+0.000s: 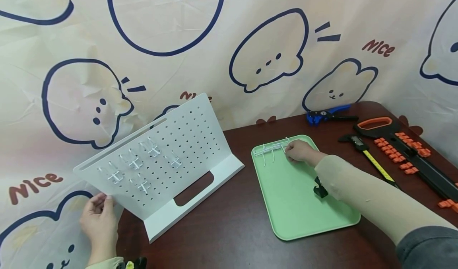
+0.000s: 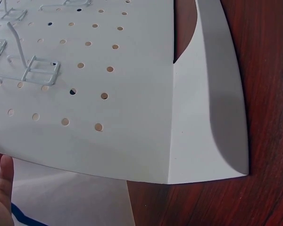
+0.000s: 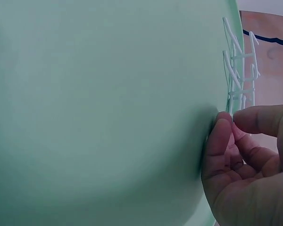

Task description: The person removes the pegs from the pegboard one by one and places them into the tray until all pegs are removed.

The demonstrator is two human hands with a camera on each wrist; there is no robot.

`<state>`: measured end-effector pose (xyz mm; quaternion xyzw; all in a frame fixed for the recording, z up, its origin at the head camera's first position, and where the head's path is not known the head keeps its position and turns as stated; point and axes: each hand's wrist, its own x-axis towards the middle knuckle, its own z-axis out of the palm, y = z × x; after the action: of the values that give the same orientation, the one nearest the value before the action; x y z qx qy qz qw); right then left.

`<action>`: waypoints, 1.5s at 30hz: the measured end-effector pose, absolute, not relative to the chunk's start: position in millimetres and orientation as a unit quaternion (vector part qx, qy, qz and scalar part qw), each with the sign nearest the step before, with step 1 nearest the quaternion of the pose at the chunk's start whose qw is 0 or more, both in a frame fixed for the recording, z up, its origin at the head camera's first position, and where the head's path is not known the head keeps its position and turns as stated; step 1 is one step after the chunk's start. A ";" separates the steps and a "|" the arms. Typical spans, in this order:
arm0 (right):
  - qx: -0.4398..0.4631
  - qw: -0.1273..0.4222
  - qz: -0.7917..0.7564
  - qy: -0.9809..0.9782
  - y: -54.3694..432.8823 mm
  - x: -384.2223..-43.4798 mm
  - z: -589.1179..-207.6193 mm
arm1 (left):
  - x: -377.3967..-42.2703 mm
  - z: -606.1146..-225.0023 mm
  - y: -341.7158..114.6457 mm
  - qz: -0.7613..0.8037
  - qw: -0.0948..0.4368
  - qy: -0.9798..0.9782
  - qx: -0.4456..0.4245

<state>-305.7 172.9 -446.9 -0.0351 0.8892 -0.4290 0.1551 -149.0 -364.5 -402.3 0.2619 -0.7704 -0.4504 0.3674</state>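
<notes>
In the head view, the left grip (image 1: pixel 100 221) pinched the side edge of the white pegboard (image 1: pixel 189 137), its mounted hooks (image 1: pixel 134 161) above and right of that grip. The right grip (image 1: pixel 302 151) closed on loose wire hooks (image 1: pixel 274 147) at the green tray's (image 1: pixel 293 205) far end, a caliper (image 1: pixel 372 159) to its right. The left wrist view showed only the left grip's fingers, but the nearby hooks in closer detail. The right wrist view showed thumb and fingertip together, probably on one hook, mostly covered; others lined up just beyond.
</notes>
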 end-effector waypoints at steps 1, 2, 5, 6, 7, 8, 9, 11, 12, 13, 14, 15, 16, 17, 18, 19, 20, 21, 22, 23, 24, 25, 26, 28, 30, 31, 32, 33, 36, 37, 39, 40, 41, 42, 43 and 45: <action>-0.036 0.155 -0.429 0.889 173.1 -305.8 -447.1 | -149.0 -402.0 -364.1 -0.450 0.367 -0.771 0.262; -0.038 0.155 -0.430 0.889 173.3 -305.9 -447.3 | -149.0 -401.8 -363.8 -0.451 0.368 -0.770 0.261; -0.040 0.155 -0.430 0.888 173.8 -306.9 -448.4 | -148.7 -401.1 -362.7 -0.453 0.373 -0.768 0.257; -0.040 0.155 -0.430 0.889 174.0 -307.5 -449.0 | -148.6 -400.9 -362.5 -0.453 0.375 -0.767 0.255; -0.041 0.155 -0.428 0.889 174.2 -308.0 -449.7 | -148.6 -400.8 -362.4 -0.453 0.376 -0.767 0.254; -0.042 0.155 -0.427 0.890 174.5 -308.5 -450.5 | -148.5 -400.8 -362.2 -0.453 0.377 -0.767 0.254; -0.041 0.154 -0.425 0.891 174.7 -309.0 -451.4 | -148.5 -400.8 -362.3 -0.453 0.377 -0.767 0.254; -0.037 0.153 -0.423 0.892 174.9 -309.7 -452.9 | -148.5 -401.1 -362.8 -0.452 0.375 -0.768 0.255; -0.036 0.153 -0.423 0.892 175.0 -310.0 -453.5 | -148.7 -401.2 -362.9 -0.452 0.375 -0.768 0.256; -0.035 0.152 -0.423 0.893 175.1 -310.1 -453.9 | -148.8 -401.3 -363.0 -0.453 0.373 -0.768 0.258; -0.035 0.152 -0.423 0.893 175.2 -310.1 -454.1 | -148.9 -401.4 -363.1 -0.452 0.372 -0.768 0.259; -0.034 0.152 -0.422 0.893 175.2 -310.4 -454.3 | -149.0 -401.5 -363.2 -0.453 0.372 -0.767 0.259; -0.032 0.152 -0.421 0.894 174.8 -310.4 -453.8 | -148.9 -401.5 -363.2 -0.454 0.371 -0.767 0.261; -0.034 0.150 -0.418 0.895 174.7 -310.7 -453.3 | -148.9 -401.6 -363.2 -0.453 0.371 -0.767 0.262; -0.035 0.150 -0.414 0.897 174.9 -311.2 -452.6 | -149.0 -401.5 -363.1 -0.453 0.370 -0.767 0.263; -0.037 0.149 -0.408 0.900 174.8 -311.3 -450.7 | -149.0 -401.5 -363.0 -0.453 0.370 -0.767 0.264; -0.038 0.150 -0.402 0.903 174.6 -312.1 -448.5 | -149.0 -401.5 -363.2 -0.454 0.370 -0.766 0.263; -0.036 0.151 -0.401 0.903 174.0 -313.6 -446.1 | -149.0 -401.5 -363.3 -0.454 0.371 -0.766 0.263; -0.037 0.151 -0.401 0.903 172.8 -314.2 -441.8 | -149.1 -401.5 -363.4 -0.454 0.371 -0.766 0.262; -0.040 0.150 -0.400 0.903 171.2 -315.7 -437.3 | -149.2 -401.6 -363.5 -0.454 0.372 -0.766 0.261; -0.044 0.150 -0.405 0.901 168.6 -316.9 -431.5 | -149.2 -401.6 -363.6 -0.455 0.373 -0.765 0.260; -0.048 0.151 -0.414 0.896 164.1 -317.9 -424.4 | -149.3 -401.6 -363.7 -0.455 0.374 -0.765 0.259; -0.053 0.151 -0.424 0.891 158.5 -319.1 -417.4 | -149.3 -401.7 -363.8 -0.455 0.374 -0.765 0.259; -0.070 0.150 -0.445 0.880 142.5 -319.6 -400.5 | -149.4 -401.6 -363.6 -0.454 0.374 -0.766 0.260; -0.092 0.147 -0.459 0.871 120.4 -319.0 -382.9 | -149.7 -401.6 -363.3 -0.451 0.371 -0.768 0.262; -0.101 0.148 -0.464 0.867 106.0 -318.2 -373.8 | -149.0 -401.1 -363.9 -0.449 0.370 -0.770 0.264; -0.113 0.152 -0.473 0.860 91.2 -316.9 -365.5 | -148.4 -400.7 -364.4 -0.449 0.368 -0.770 0.266; -0.123 0.158 -0.486 0.851 75.9 -314.9 -357.0 | -148.1 -400.2 -364.7 -0.447 0.366 -0.772 0.266; -0.145 0.192 -0.535 0.810 30.0 -307.0 -335.4 | -147.9 -399.1 -365.0 -0.447 0.362 -0.774 0.263; -0.150 0.207 -0.553 0.793 15.9 -304.1 -329.8 | -148.0 -398.6 -364.6 -0.449 0.360 -0.775 0.262; -0.156 0.232 -0.588 0.759 -9.8 -298.0 -320.5 | -148.1 -397.8 -363.7 -0.448 0.360 -0.777 0.257; -0.160 0.242 -0.599 0.746 -21.5 -295.3 -316.5 | -147.8 -397.3 -363.4 -0.449 0.359 -0.777 0.255; -0.163 0.251 -0.611 0.732 -32.5 -292.7 -313.2 | -147.4 -396.9 -363.1 -0.449 0.358 -0.778 0.253; -0.167 0.257 -0.620 0.722 -42.5 -290.1 -310.0 | -146.9 -396.8 -363.2 -0.448 0.358 -0.779 0.252; -0.168 0.260 -0.628 0.714 -52.1 -287.4 -307.3 | -145.9 -396.7 -363.3 -0.448 0.356 -0.780 0.251; -0.170 0.269 -0.644 0.696 -70.3 -282.9 -303.4 | -143.8 -396.7 -365.0 -0.454 0.352 -0.778 0.253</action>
<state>-282.9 -70.3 -303.4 -0.1701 0.6957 -0.6441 0.2685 -143.8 -365.0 -396.7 0.2533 -0.7783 -0.4539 0.3522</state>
